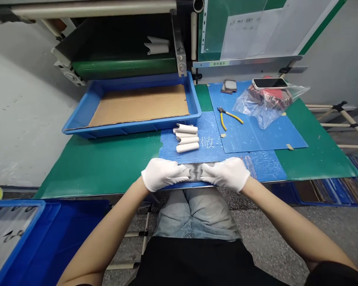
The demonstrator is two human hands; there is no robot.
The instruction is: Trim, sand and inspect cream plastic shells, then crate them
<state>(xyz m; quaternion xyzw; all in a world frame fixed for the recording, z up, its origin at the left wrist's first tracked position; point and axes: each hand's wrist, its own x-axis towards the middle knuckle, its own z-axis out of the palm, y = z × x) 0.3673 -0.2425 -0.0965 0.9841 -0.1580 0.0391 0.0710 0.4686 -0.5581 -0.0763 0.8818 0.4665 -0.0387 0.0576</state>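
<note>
Both my hands wear white gloves and meet at the table's near edge. My left hand (161, 174) and my right hand (228, 173) are closed on the two ends of a flat grey sheet piece (196, 171) that lies on the blue mat (220, 147). Only the middle of the piece shows between the gloves. Just beyond it lies a small stack of rolled white pieces (186, 138).
A blue tray (77, 119) lined with brown cardboard sits at the back left. Yellow-handled pliers (226, 116), a plastic bag with red items (268, 101) and a phone (270, 83) lie at the right. A blue bin (47, 238) stands low left. A conveyor carries white pieces (157, 45).
</note>
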